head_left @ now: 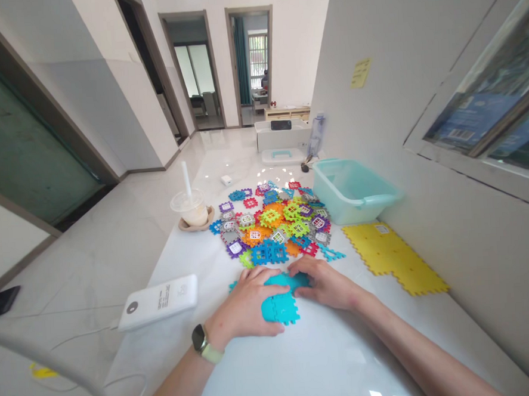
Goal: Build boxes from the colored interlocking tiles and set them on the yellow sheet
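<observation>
Joined turquoise interlocking building tiles with notched edges lie on the white table near its front. Over their left part rests my left hand, its fingers spread and the thumb lying across the tiles. My right hand is curled at the right side, thumb and fingers closed on a turquoise tile there. Parts of the tiles are hidden under both hands. Just beyond them spreads a pile of loose coloured tiles, in blue, orange, green, purple, grey and red, some with white window inserts.
A turquoise plastic basin stands at the right by the wall, with joined yellow tiles in front. To the left are a white power bank with a cable and a drink cup in a cardboard holder. A white box sits farther back.
</observation>
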The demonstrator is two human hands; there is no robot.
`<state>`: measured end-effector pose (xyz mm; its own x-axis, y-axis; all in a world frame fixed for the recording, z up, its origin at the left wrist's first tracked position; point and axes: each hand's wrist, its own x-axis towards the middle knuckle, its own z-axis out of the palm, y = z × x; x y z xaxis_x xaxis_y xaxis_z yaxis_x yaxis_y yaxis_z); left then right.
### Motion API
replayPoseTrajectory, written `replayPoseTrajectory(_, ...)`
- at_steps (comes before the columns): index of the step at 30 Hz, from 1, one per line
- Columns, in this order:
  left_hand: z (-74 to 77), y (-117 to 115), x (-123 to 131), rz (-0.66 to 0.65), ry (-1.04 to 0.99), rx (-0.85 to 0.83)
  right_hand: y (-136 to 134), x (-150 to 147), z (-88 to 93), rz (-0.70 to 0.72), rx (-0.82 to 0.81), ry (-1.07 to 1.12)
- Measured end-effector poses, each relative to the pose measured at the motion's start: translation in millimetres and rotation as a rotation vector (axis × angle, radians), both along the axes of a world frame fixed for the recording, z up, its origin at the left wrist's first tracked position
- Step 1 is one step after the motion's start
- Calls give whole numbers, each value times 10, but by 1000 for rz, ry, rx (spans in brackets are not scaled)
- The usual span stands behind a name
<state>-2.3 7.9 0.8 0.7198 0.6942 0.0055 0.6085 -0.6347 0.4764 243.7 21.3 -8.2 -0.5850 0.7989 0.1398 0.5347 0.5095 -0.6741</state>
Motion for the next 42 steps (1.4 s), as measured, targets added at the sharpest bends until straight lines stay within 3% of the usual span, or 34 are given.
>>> replayPoseTrajectory(6,38,-27,52,-16,59,37,15,-40,33,37,20,55)
replayPoseTrajectory(13,-4,-33,68,-48,54,39,246,495,180,-464,69,-261)
replayPoseTrajectory(19,-40,-23,75,-48,52,40,244,623,91,-563,12,-352)
replayPoseTrajectory(23,-41,-10,82,-30,55,26,230,600,82,-554,-64,-323)
replayPoseTrajectory(27,-19,-4,56,-39,33,18,196,630,188,-495,-147,-253)
replayPoseTrajectory(31,11,-10,34,-38,-3,1,134,581,270,-308,-355,-47)
replayPoseTrajectory(34,5,-14,34,-29,-14,12,108,478,222,-182,-547,76)
replayPoseTrajectory(42,-32,-20,46,-17,-15,39,125,375,64,-160,-562,59)
